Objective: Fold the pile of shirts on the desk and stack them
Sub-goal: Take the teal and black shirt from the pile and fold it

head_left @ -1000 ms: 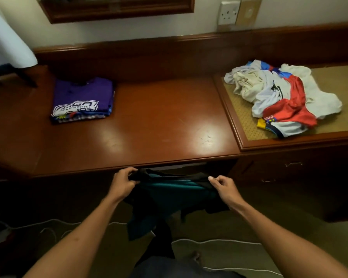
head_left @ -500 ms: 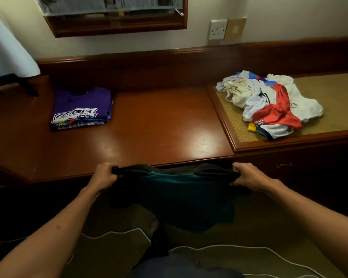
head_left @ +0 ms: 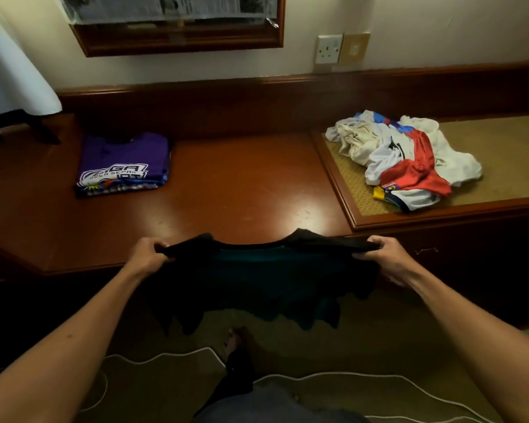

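Hands: two, both raised in front of the counter (head_left: 242, 190) edge.
Left hand (head_left: 148, 256): fingers curled tight on the left shoulder of the dark shirt (head_left: 257, 279).
Right hand (head_left: 385, 254): fingers curled round the right shoulder of the same shirt.
Dark shirt: one, black with a teal panel, stretched between the two hands, collar uppermost, its body hanging down in front of the counter edge, not resting on the top.
Folded stack (head_left: 124, 164): one stack at the counter's left; purple shirt with white lettering on top, at least one patterned layer beneath; exact count cannot be told.
Unfolded pile (head_left: 403, 160): one heap at the right on the woven inset, white, cream, red and blue garments tangled; number unclear.
Wall sockets (head_left: 329, 48): two plates, side by side.
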Demonstrator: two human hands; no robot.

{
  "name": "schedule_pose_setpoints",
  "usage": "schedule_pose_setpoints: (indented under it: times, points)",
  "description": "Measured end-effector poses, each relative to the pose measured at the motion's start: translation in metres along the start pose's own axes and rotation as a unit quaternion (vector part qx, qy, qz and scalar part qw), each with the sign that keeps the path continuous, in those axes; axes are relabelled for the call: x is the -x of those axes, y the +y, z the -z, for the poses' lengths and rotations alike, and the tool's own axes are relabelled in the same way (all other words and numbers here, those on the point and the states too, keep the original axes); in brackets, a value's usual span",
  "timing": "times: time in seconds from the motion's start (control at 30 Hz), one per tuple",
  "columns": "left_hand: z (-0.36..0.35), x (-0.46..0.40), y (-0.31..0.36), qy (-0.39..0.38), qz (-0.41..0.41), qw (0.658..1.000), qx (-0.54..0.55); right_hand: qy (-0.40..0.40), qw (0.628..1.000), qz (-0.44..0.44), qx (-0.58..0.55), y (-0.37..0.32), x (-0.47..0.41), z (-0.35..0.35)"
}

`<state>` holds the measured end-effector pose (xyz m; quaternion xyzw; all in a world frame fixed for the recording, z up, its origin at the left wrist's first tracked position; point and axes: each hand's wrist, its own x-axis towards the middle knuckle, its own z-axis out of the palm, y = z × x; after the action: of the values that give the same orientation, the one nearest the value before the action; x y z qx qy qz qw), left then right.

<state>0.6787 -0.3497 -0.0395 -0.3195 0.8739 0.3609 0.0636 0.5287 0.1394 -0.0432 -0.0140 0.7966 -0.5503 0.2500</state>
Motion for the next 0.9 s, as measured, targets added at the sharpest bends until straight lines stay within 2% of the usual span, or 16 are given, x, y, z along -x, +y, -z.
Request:
schedule_pose_setpoints:
  times: [0.1,0.17,0.23,0.27,0.33,0.4,0.47,0.53,0.6,0.67,0.73,0.8,0.83,0.9]
  points:
    - [0.024,0.000,-0.004,-0.139,-0.081,0.987,0.023,0.020,0.992,-0.015,-0.128,0.000,-0.002,0.007]
    - [0.038,0.001,-0.006,-0.148,-0.122,0.982,-0.004,0.028,0.989,-0.027,-0.141,-0.002,-0.007,0.011]
    - [0.043,0.002,-0.003,-0.131,-0.139,0.977,-0.093,0.035,0.998,0.046,0.023,-0.010,-0.012,0.016]
    - [0.043,0.003,0.002,-0.116,-0.147,0.970,-0.155,0.025,0.986,0.100,0.131,-0.016,-0.016,0.019]
    - [0.040,0.008,0.011,-0.061,-0.154,0.952,-0.257,-0.013,0.925,0.170,0.338,-0.028,-0.022,0.020]
    - [0.037,0.007,0.013,0.014,-0.154,0.942,-0.299,-0.047,0.870,0.197,0.449,-0.034,-0.030,0.025]
    - [0.033,0.003,0.013,0.076,-0.136,0.952,-0.265,-0.060,0.830,0.210,0.514,-0.038,-0.034,0.028]
    - [0.031,0.002,0.015,0.107,-0.106,0.977,-0.151,-0.065,0.800,0.181,0.568,-0.045,-0.030,0.028]
    - [0.030,0.003,0.018,0.093,-0.095,0.989,-0.057,-0.061,0.759,0.165,0.627,-0.050,-0.024,0.030]
    - [0.029,0.008,0.018,0.046,-0.108,0.992,-0.040,-0.038,0.728,0.161,0.666,-0.052,-0.021,0.034]
    - [0.031,0.013,0.020,-0.009,-0.130,0.989,-0.068,-0.017,0.728,0.163,0.666,-0.051,-0.020,0.037]
    - [0.034,0.011,0.025,-0.061,-0.146,0.974,-0.163,-0.007,0.741,0.158,0.653,-0.049,-0.020,0.038]
    - [0.035,0.011,0.030,-0.071,-0.149,0.959,-0.231,0.000,0.740,0.159,0.654,-0.048,-0.022,0.039]
    - [0.037,0.005,0.040,-0.036,-0.145,0.928,-0.341,0.033,0.725,0.159,0.669,-0.050,-0.026,0.042]
